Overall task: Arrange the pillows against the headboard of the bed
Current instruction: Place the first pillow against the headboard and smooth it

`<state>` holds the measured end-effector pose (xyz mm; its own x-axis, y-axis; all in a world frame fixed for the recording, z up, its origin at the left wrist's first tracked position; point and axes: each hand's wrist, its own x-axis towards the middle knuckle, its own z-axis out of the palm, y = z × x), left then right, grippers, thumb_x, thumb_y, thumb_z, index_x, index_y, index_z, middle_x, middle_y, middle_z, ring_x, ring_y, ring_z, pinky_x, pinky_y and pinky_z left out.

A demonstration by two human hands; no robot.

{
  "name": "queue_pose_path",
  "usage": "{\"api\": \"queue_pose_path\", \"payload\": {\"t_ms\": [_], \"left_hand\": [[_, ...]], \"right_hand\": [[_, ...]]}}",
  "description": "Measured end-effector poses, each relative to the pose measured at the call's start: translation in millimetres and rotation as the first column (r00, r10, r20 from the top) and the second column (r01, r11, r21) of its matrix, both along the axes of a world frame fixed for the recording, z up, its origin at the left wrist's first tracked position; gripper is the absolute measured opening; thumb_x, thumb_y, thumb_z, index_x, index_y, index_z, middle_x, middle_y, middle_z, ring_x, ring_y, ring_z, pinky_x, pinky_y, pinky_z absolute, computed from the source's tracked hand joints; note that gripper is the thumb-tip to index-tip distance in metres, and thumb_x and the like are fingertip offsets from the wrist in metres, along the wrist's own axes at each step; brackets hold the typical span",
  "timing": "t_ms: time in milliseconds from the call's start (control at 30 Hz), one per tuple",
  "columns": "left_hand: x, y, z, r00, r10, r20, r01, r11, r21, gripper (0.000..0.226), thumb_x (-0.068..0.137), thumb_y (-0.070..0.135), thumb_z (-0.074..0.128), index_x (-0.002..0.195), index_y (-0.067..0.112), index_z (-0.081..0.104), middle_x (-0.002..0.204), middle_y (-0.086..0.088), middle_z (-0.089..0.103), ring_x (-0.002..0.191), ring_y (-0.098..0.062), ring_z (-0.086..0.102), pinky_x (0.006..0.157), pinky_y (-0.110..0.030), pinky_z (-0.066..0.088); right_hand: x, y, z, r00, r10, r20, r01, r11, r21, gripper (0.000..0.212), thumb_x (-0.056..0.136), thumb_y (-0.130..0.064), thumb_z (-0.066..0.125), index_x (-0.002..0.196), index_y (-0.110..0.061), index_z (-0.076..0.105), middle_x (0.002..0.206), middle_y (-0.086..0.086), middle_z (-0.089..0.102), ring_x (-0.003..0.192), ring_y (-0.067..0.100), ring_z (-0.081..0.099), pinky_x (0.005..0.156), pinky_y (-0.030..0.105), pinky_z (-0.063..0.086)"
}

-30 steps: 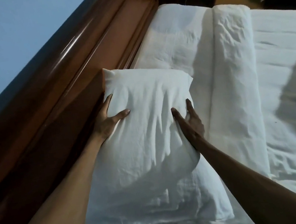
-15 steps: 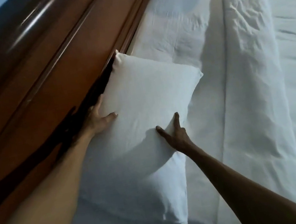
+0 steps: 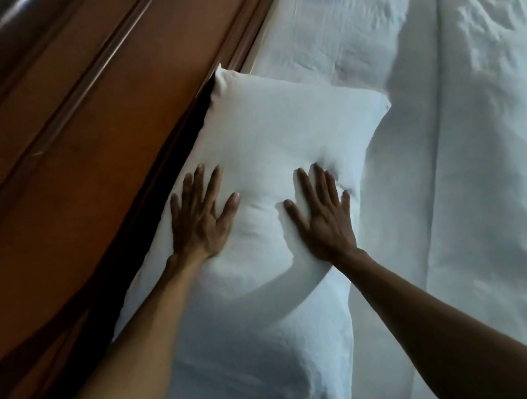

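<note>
Pressing: a person is laying both bare hands flat on the top pillow at the head of a bed made up in white.
Left hand: the left hand is resting palm down on the pillow's left side, near the headboard; its fingers are lying straight and slightly apart, clamped on nothing, with the thumb angling out to the right.
Right hand: the right hand is lying palm down on the pillow's right side, sinking into the filling; its fingers are spreading open and gripping nothing.
Top pillow: it is sitting along the left edge of the bed, its far left corner touching the headboard, with a dark gap showing between its left edge and the wood nearer the camera.
Lower pillow: a second white pillow is lying under the first and sticking out toward the near side, its near right corner showing a hemmed edge.
Headboard: the polished reddish-brown wood is running diagonally from near left to far right.
Bedding: a folded white duvet is lying in a long creased band to the right of the pillows, apart from both hands.
Arms: both bare forearms are reaching in from the near edge.
</note>
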<state>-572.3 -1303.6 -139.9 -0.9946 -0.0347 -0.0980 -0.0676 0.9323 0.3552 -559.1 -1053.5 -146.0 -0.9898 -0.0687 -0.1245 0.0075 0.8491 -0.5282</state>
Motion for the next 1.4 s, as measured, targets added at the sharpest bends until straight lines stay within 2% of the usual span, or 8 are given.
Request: {"api": "queue_pose_path", "payload": {"t_ms": [133,267,467,633,900,1100,1233,1400], "left_hand": [[13.3,-50.3,-14.9,0.962,0.214,0.167,-0.245,0.951,0.191,0.073,0.096,0.079,0.019,0.160,0.048,0.005,0.173,0.003,0.013,0.157,-0.027,0.018,0.125,-0.053,0.020],[29.7,-69.3,-8.1,0.839,0.462,0.287,-0.544,0.726,0.420,0.067,0.104,0.054,0.044,0.158,0.015,0.036,0.159,-0.015,0.043,0.144,-0.035,0.043,0.115,-0.043,0.036],[21.5,-58.3,15.4,0.843,0.528,0.101,-0.460,0.613,0.642,0.071,0.099,0.003,0.062,0.160,0.020,0.030,0.165,-0.009,0.033,0.145,-0.026,0.044,0.110,-0.026,0.042],[1.2,-67.7,31.5,0.865,0.471,-0.170,-0.316,0.777,0.544,0.054,0.100,-0.005,0.054,0.152,0.009,0.046,0.156,-0.008,0.048,0.145,-0.018,0.042,0.104,0.001,0.029],[9.2,-70.6,16.9,0.890,0.450,0.077,-0.449,0.831,0.328,0.051,0.110,0.036,0.035,0.158,0.018,0.038,0.162,-0.011,0.039,0.149,-0.031,0.037,0.119,-0.040,0.032],[1.0,-13.9,15.6,0.999,0.045,-0.017,-0.043,0.993,0.109,0.059,0.106,0.057,0.018,0.163,0.039,0.016,0.173,0.001,0.006,0.160,-0.019,0.004,0.128,-0.051,0.005],[48.5,-55.3,-8.7,0.962,0.238,0.134,-0.247,0.968,0.052,0.074,0.097,0.077,0.011,0.162,0.043,0.002,0.173,0.002,0.005,0.159,-0.021,0.008,0.128,-0.050,0.009],[82.8,-83.5,4.0,0.838,0.456,0.301,-0.490,0.871,0.045,0.081,0.099,0.070,0.017,0.165,0.023,0.013,0.172,-0.006,0.015,0.157,-0.029,0.018,0.127,-0.049,0.014]], "right_hand": [[18.0,21.2,-10.6,0.942,-0.236,0.239,0.270,0.956,-0.119,0.079,0.093,-0.076,0.025,0.157,-0.042,-0.007,0.168,-0.004,-0.015,0.155,0.025,-0.003,0.120,0.060,0.006],[32.3,8.7,1.1,0.855,-0.353,0.381,0.481,0.816,-0.322,0.084,0.095,-0.070,0.033,0.160,-0.031,-0.003,0.168,0.010,0.005,0.154,0.031,0.013,0.120,0.047,0.015],[37.4,-23.5,20.3,0.837,-0.452,0.308,0.545,0.732,-0.409,0.084,0.097,-0.064,0.038,0.159,-0.033,-0.009,0.168,0.004,0.014,0.153,0.029,0.015,0.121,0.044,0.016],[39.9,-40.0,26.0,0.855,-0.418,0.307,0.519,0.707,-0.481,0.082,0.097,-0.063,0.039,0.158,-0.037,-0.010,0.168,-0.013,0.004,0.155,0.027,0.002,0.122,0.041,0.008],[17.8,-37.7,20.4,0.885,-0.429,0.183,0.465,0.841,-0.278,0.073,0.099,-0.060,0.036,0.159,-0.031,0.007,0.168,0.009,-0.004,0.155,0.023,0.006,0.121,0.058,0.011],[-30.6,-54.8,19.6,0.996,0.049,-0.075,-0.050,0.999,-0.014,0.059,0.103,-0.055,0.026,0.159,-0.039,0.012,0.169,0.003,-0.003,0.155,0.024,-0.006,0.121,0.053,-0.005],[-33.1,-18.9,-1.4,0.988,0.138,-0.066,-0.127,0.981,0.145,0.067,0.100,-0.065,0.023,0.159,-0.040,0.005,0.169,-0.001,-0.002,0.155,0.021,-0.005,0.123,0.052,-0.001],[-42.2,-3.2,5.4,0.989,-0.112,0.100,0.107,0.993,0.052,0.073,0.101,-0.061,0.025,0.161,-0.027,-0.001,0.168,0.006,-0.010,0.155,0.026,-0.007,0.122,0.057,-0.001]]}}
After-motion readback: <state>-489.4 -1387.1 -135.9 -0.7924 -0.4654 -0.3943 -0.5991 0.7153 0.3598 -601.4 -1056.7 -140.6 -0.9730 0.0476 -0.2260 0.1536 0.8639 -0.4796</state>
